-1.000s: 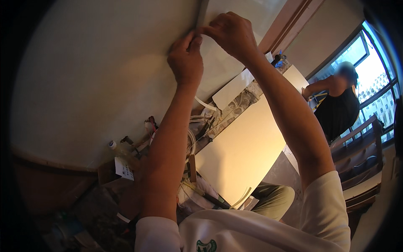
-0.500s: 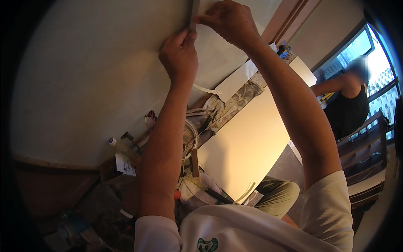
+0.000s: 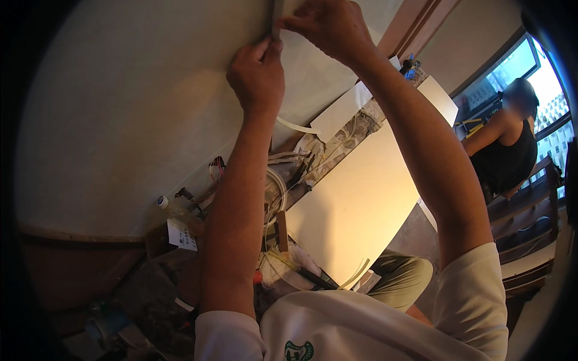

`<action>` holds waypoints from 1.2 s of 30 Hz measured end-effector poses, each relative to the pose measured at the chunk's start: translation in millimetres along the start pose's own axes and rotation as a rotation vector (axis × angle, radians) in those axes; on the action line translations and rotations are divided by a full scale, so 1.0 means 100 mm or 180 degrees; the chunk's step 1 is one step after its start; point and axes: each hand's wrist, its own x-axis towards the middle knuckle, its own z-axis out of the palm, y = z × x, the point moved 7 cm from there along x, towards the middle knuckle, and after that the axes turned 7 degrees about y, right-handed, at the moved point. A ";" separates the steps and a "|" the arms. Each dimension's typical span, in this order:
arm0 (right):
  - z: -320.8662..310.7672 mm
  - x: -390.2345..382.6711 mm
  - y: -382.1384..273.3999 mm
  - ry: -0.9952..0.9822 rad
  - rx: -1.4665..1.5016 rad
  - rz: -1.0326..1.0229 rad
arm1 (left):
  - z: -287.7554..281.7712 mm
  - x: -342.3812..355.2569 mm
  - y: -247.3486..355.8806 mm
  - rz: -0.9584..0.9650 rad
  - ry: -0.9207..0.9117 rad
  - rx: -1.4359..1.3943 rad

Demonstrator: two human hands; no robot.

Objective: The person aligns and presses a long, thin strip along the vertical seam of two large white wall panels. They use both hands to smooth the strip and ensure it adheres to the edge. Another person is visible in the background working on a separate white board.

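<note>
Both of my arms reach up to the large pale panel surface (image 3: 150,90) at the top of the view. A narrow grey strip (image 3: 277,17) runs along it and out past the upper edge. My left hand (image 3: 257,75) is closed round the strip's lower end, thumb and forefinger pressed together. Just right of it, my right hand (image 3: 328,30) is bent in a pinch, its fingertips at the strip's side. Part of that hand is cut off by the upper edge.
Below my arms lies a long cream board (image 3: 355,204). Beside it are a coil of white cable (image 3: 278,191), a capped bottle (image 3: 164,203), an open box (image 3: 180,236) and loose scraps. A co-worker in a black top (image 3: 509,153) is at the right by a window (image 3: 512,66).
My hands have hardly moved and stay at the strip. The co-worker at the right has shifted a little rightward and changed head position.
</note>
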 end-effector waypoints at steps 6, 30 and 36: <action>-0.01 0.00 0.00 0.0130 0.0031 -0.0180 | 0.00 0.01 0.03 -0.0057 -0.0064 0.0035; 0.07 -0.11 0.08 0.0028 0.0194 -0.0343 | 0.05 -0.07 -0.01 -0.0002 0.0103 -0.0096; 0.14 -0.15 0.06 0.0259 -0.0314 -0.0593 | 0.04 -0.06 0.05 -0.0044 -0.0003 -0.0121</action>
